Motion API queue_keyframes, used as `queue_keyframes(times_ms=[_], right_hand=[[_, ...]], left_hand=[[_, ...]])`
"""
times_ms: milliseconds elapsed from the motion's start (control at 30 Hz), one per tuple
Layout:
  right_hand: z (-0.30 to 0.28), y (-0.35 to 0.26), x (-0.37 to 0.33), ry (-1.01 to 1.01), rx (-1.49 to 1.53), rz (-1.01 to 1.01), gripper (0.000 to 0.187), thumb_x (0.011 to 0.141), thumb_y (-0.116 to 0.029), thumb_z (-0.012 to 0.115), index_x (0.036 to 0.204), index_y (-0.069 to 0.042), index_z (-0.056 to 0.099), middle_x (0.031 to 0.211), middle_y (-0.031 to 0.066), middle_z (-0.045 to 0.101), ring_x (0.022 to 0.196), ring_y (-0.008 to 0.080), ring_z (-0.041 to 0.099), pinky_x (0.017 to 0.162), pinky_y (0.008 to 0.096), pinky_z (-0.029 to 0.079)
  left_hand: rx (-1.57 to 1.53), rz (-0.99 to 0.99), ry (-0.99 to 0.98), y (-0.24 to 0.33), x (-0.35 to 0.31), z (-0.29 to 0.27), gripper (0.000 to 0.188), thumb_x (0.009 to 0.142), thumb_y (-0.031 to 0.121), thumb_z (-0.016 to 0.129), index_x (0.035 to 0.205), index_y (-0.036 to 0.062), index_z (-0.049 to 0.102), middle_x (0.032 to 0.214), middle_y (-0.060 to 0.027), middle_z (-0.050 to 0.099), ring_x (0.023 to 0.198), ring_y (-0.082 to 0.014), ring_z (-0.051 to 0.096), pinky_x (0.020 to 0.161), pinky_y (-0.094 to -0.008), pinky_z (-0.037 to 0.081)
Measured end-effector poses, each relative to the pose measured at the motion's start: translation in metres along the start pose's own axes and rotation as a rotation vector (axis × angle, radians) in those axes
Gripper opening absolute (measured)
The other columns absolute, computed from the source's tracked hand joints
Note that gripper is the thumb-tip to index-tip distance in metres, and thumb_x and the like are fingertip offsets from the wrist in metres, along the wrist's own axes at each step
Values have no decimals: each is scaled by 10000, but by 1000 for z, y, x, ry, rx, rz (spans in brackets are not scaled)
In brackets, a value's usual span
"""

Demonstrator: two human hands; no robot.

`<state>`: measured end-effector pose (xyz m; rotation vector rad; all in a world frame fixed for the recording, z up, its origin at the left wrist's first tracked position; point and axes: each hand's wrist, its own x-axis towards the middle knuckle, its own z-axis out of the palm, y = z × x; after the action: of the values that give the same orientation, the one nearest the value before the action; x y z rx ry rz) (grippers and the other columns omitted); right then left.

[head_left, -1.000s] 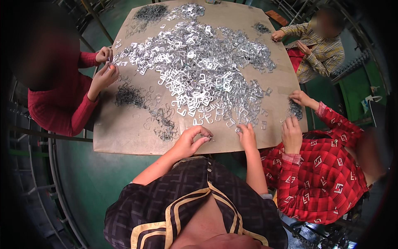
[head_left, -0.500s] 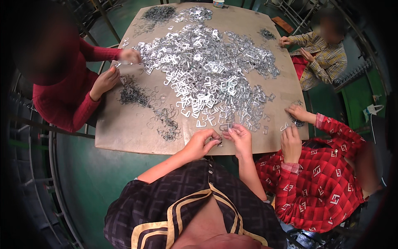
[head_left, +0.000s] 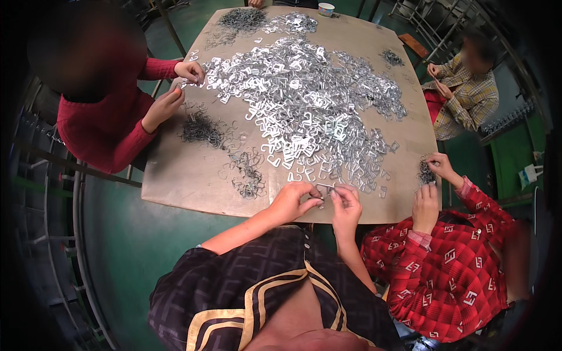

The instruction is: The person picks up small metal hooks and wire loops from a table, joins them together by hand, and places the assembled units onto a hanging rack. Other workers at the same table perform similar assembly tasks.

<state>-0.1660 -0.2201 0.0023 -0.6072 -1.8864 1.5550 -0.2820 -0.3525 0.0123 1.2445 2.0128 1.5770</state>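
Note:
At the near edge of the table, my left hand [head_left: 293,200] is closed in a pinch, with small dark wire pieces [head_left: 321,200] showing at the thumb and fingertip. Close beside it, the thumb and fingers of my right hand [head_left: 348,212] grip a bent, silvery metal hook [head_left: 325,186], which spans the gap between both hands. Just beyond my fingers begins a broad heap of shiny metal hooks [head_left: 301,111]. To the left of my left hand lies a loose cluster of thin wire clips [head_left: 247,175].
Darker wire piles [head_left: 202,130] lie on the brown tabletop [head_left: 181,181]. A person in red [head_left: 99,131], one in yellow plaid [head_left: 468,96] and one in patterned red [head_left: 445,275] handle pieces around it. A paper cup [head_left: 326,9] stands at the far edge.
My right hand has turned its fingers inward, bringing the metal hook between both hands. The co-worker in patterned red has raised a hand from the table. The view has shifted slightly.

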Motion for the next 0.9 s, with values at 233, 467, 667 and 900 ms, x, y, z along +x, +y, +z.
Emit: queue_keyframes(times_ms=[233, 467, 667, 900], right_hand=[[-30, -9, -15, 50, 56, -54, 53, 864, 47, 623, 913, 65, 616, 944, 69, 546, 836, 123, 543, 742, 237, 454], [-69, -19, -54, -67, -56, 2, 52, 856, 40, 621, 905, 56, 628, 812, 68, 607, 710, 127, 586, 645, 240, 468], [-88, -19, -77, -206, -227, 17, 77, 802, 22, 662, 878, 30, 661, 766, 103, 661, 689, 179, 631, 655, 282, 493], [-89, -7, -92, -337, -292, -65, 112, 756, 5, 708, 863, 0, 676, 771, 113, 669, 678, 235, 645, 634, 320, 498]], left_hand=[[541, -277, 414, -123, 38, -24, 621, 883, 313, 647, 1341, -39, 420, 1399, -312, 383, 1315, -439, 359, 1075, -453, 323], [548, -417, 187, -109, 51, 50, 818, 875, 435, 611, 1418, -77, 277, 1462, -370, 200, 1394, -495, 155, 1141, -542, 152], [253, -284, 50, -71, 34, 78, 612, 887, 307, 625, 1367, -4, 408, 1341, -307, 417, 1261, -437, 413, 1042, -466, 351], [577, -343, 455, -128, -1, -14, 208, 811, 69, 629, 1014, 32, 660, 1000, -157, 633, 992, -347, 566, 894, -418, 451]])
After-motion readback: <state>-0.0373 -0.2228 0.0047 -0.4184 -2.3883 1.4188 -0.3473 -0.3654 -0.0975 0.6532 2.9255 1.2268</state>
